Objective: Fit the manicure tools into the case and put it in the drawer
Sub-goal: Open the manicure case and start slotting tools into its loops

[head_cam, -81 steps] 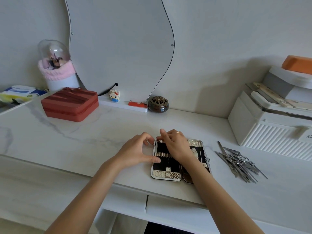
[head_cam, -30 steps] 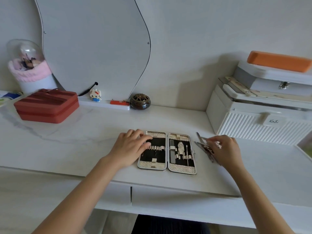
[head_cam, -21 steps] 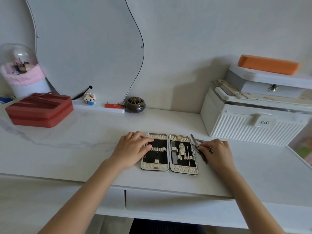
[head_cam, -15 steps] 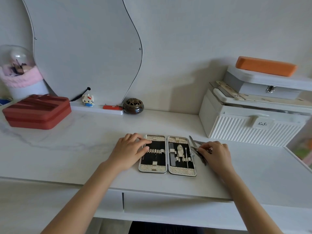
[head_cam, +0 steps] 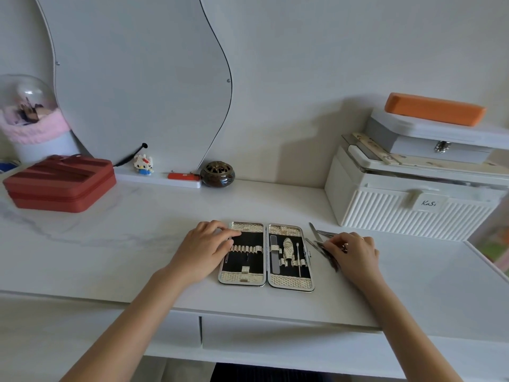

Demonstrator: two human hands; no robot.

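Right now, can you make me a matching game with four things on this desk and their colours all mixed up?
Things:
1. jewellery box, far left
2. ribbed storage box, right
3. flat case on top of the stack
4. little round pot by the mirror

Colours:
A. orange
B. dark brown
C. red
D. white

Pairs: 1-C, 2-D, 3-A, 4-B

The bench (head_cam: 137, 238) looks like smooth, faintly veined white marble, the open case (head_cam: 265, 255) has a shiny textured metal rim around matt black lining, the loose tools (head_cam: 316, 239) are bright metal, and the far-right box (head_cam: 407, 213) is ribbed white plastic.
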